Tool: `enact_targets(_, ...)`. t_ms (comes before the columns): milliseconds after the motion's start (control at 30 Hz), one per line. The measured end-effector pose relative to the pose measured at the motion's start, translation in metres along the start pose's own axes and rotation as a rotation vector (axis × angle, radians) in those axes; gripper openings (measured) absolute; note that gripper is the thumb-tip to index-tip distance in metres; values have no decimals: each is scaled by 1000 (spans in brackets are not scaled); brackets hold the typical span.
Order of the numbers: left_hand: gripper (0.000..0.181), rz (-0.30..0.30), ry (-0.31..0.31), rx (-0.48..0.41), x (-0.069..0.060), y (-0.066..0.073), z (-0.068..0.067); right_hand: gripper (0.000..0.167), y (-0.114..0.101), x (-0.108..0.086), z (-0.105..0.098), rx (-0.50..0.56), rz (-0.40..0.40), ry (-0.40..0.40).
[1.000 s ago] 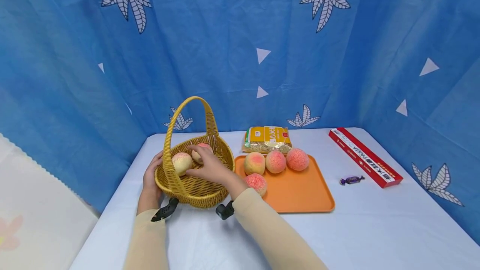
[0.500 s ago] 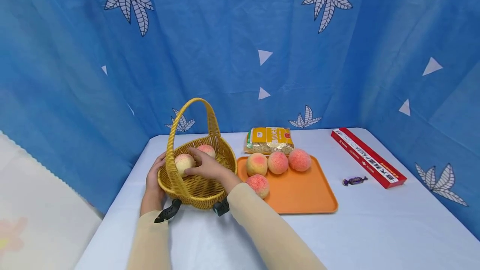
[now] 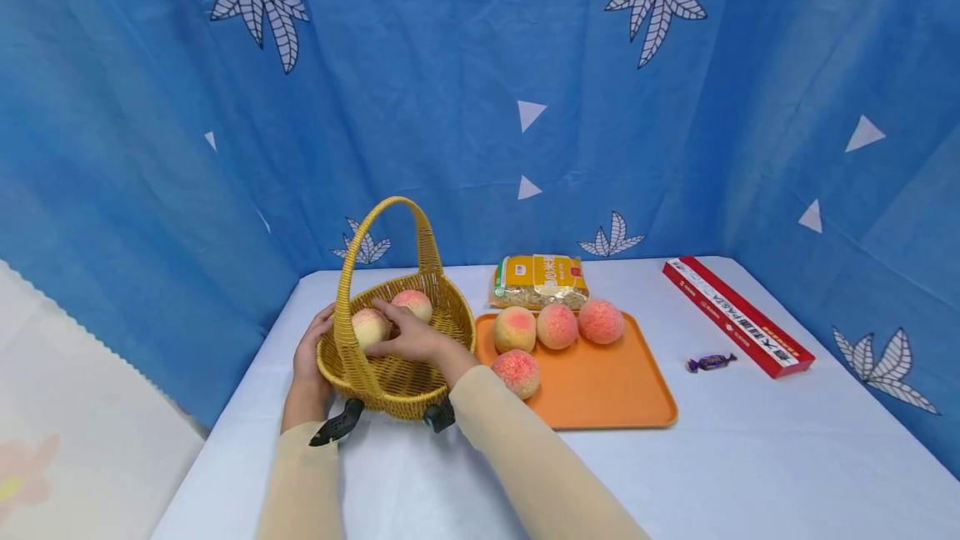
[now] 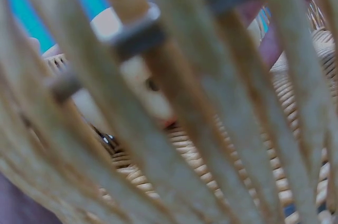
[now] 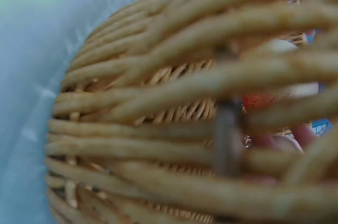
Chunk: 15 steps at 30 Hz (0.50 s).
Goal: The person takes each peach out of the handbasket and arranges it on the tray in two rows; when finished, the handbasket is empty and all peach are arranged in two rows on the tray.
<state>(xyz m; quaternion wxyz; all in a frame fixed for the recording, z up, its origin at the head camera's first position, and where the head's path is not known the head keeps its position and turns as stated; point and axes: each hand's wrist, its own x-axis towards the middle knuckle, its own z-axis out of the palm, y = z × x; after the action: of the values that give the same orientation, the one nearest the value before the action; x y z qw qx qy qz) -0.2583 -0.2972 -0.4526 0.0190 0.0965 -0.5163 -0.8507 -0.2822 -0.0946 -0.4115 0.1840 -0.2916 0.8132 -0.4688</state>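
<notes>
A yellow woven basket (image 3: 412,402) with a tall arched handle stands on the left part of the table. My left hand (image 3: 310,357) holds its left side, the fingers lying along the outer wall near the handle's foot. Inside, my right hand (image 3: 415,340) reaches over the right rim and grips a pale peach (image 3: 367,329) between thumb and fingers. A second, pinker peach (image 3: 414,302) sits just behind that hand. Both wrist views look closely through the basket's weave (image 4: 200,129), blurred. In the right wrist view a peach's reddish patch (image 5: 259,100) shows through the gaps.
Right of the basket lies an orange tray (image 3: 600,398) with several peaches (image 3: 557,326). Behind it is a yellow bag of pasta (image 3: 540,280). Farther right are a purple-wrapped candy (image 3: 711,362) and a long red pasta box (image 3: 738,317). Blue curtain (image 3: 465,107) encloses the table.
My right hand has shifted slightly left, closing around the left peach in the basket. My left hand stays on the basket's side. The head view has shifted slightly.
</notes>
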Motion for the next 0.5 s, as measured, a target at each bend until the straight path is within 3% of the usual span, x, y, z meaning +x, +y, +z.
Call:
enact_targets(200,45,-20,6,-11,1,0,1,74,2,-1,4,-125,27,38)
enact_targets(300,46,-21,8,-19,1,-1,2,68,3,-1,7,-140,37,57)
enact_targets(500,46,-2,-7,-1,-1,1,2,52,5,1,7,-120,-16,90)
